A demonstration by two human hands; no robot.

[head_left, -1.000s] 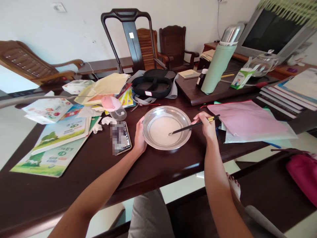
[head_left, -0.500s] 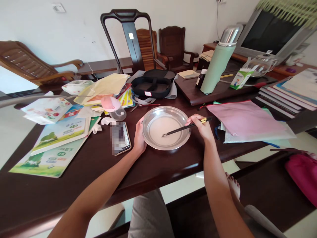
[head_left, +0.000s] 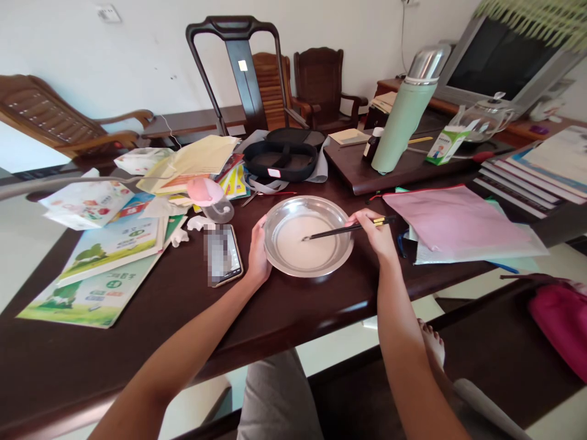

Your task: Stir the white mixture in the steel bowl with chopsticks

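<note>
Two bare forearms reach up from the bottom of my view onto a long dark wooden table (head_left: 284,311), the largest thing I see, which runs from lower left to upper right. Behind it stand several dark wooden chairs (head_left: 321,82) against a pale wall, and at far right a grey television (head_left: 499,61) sits on a cabinet. On the table's left side lie green picture books (head_left: 110,263) and loose papers; on its right, a pink zip folder (head_left: 458,223) and a stack of books. A tall pale green flask (head_left: 403,116) with a steel cap stands on a raised tray beyond the centre, and a black divided lunch box (head_left: 282,160) sits left of it. At the middle of the table, near its front edge, rests a round steel dish (head_left: 308,235) holding a shallow white liquid. My left hand (head_left: 257,253) curls against the dish's left rim, thumb along the edge, touching it. A phone (head_left: 223,253) lies flat just left of that hand. My right hand (head_left: 376,232) hovers at the dish's right rim, fingers pinched around a pair of dark chopsticks (head_left: 343,230); their tips dip into the white liquid near the dish's centre.
</note>
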